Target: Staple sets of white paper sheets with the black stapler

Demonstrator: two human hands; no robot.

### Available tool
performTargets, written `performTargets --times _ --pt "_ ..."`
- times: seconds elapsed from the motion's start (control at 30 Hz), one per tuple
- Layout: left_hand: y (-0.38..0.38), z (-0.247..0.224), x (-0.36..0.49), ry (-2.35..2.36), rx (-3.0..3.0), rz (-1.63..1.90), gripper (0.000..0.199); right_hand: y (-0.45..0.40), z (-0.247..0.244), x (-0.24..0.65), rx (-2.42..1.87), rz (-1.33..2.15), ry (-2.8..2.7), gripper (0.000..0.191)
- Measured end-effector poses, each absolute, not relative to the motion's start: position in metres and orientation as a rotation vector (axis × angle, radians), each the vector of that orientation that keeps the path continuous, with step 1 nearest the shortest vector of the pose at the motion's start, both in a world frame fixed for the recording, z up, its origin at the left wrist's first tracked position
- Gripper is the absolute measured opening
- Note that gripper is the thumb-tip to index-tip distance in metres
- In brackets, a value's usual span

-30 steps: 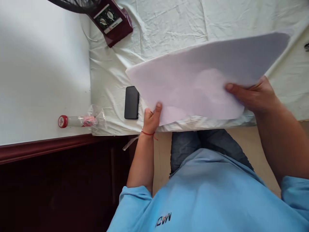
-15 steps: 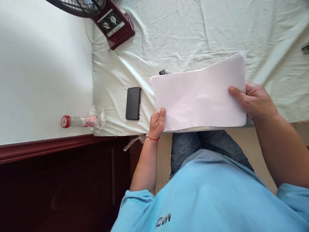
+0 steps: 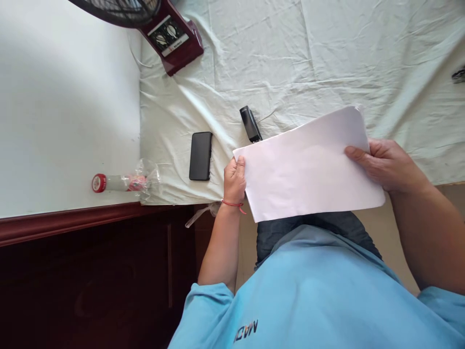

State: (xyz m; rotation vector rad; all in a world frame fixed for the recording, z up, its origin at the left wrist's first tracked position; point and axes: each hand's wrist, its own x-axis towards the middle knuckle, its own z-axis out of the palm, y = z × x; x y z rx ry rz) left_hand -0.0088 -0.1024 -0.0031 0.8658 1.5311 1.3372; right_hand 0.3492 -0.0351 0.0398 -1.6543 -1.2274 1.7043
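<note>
Several white paper sheets (image 3: 308, 167), held together as one stack, lie tilted between my two hands over the table's near edge. My left hand (image 3: 235, 179), with a red string bracelet at the wrist, grips the stack's left edge, thumb on top. At the right edge, my right hand (image 3: 387, 162) pinches the paper with its thumb on top and its fingers underneath. Just beyond the stack lies a black stapler (image 3: 250, 124), its near end covered by the paper. To the left a dark phone (image 3: 200, 156) rests on the cloth.
A pale cloth (image 3: 269, 53) covers the table. A dark red fan (image 3: 178, 46) stands at the back left. A red-capped bottle (image 3: 118, 182) in clear plastic lies beyond the table's left edge. At the far right is a small black object (image 3: 458, 75).
Both hands have brought the paper stack closer to my body, its left end tipping nearer. More of the stapler is now uncovered. My left hand grips higher along the left edge.
</note>
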Motion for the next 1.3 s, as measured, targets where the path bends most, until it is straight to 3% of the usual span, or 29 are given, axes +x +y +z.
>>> performTargets --times 0.23,0.33,0.5,0.67,0.77,0.9,1.03,1.17,1.3 --pt "-0.1 0.001 -0.008 1.557 0.966 1.244 0.056 -0.03 0.042 0.351 -1.738 1.443 -1.362 0.029" --pt "-0.093 0.003 -0.011 1.598 0.936 1.209 0.048 -0.024 0.05 0.347 -1.813 1.395 -1.355 0.022" --pt "-0.072 0.015 -0.018 2.02 1.102 1.08 0.03 -0.015 0.059 0.341 -1.87 1.429 -1.304 0.017" --pt "-0.052 0.024 -0.014 2.176 1.306 0.826 0.05 -0.008 0.058 0.343 -1.937 1.385 -1.297 0.017" --pt "-0.045 0.024 -0.009 2.194 1.328 0.744 0.05 -0.004 0.059 0.347 -1.965 1.301 -1.338 0.017" --pt "-0.042 0.02 -0.004 2.23 1.364 0.75 0.031 0.001 0.062 0.354 -1.998 1.209 -1.396 0.016" --pt "-0.05 0.015 -0.008 2.295 1.502 0.982 0.009 0.004 0.062 0.359 -2.0 1.196 -1.438 0.018" --pt "-0.057 0.014 -0.013 2.173 1.868 1.122 0.032 0.005 0.058 0.362 -1.993 1.207 -1.462 0.019" --pt "-0.055 0.012 -0.015 1.959 1.987 1.061 0.035 0.007 0.055 0.362 -1.979 1.208 -1.442 0.02"
